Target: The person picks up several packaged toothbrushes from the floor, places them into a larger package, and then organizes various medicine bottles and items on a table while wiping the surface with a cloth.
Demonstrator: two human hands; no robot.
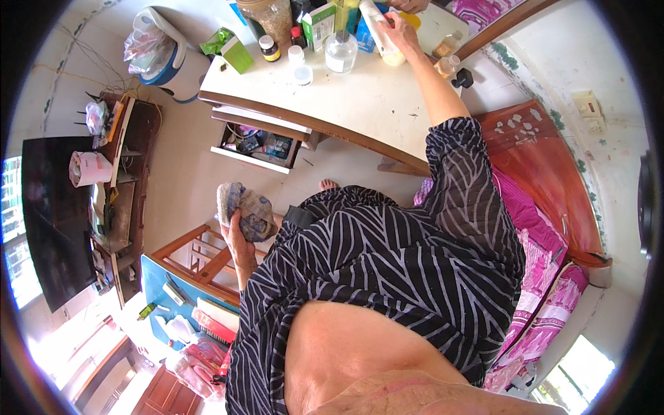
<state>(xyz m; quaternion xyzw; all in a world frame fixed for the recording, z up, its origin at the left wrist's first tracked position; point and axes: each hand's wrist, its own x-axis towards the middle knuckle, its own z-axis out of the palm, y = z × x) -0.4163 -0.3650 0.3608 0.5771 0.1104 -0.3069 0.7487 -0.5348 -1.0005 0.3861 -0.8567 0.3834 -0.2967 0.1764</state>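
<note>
My left hand (238, 242) is closed around a crumpled grey-and-blue patterned cloth (250, 211), held low in front of my body. Out at the far side of the white table (332, 100), my right hand (400, 33) has its fingers around a tall pale bottle (374, 24). The bottle's underside is partly hidden by other things. Close by stand a clear round bottle (341, 52), a green-and-white box (319, 28) and a small dark bottle with a white cap (269, 48).
Below the tabletop, a drawer (257, 149) full of small items is pulled out. A wood-framed mirror (484, 8) leans at the back right, near small bottles (448, 66). A wooden chair (200, 259) and a blue-topped table (155, 283) stand at left; a pink-covered bed (532, 277) lies right.
</note>
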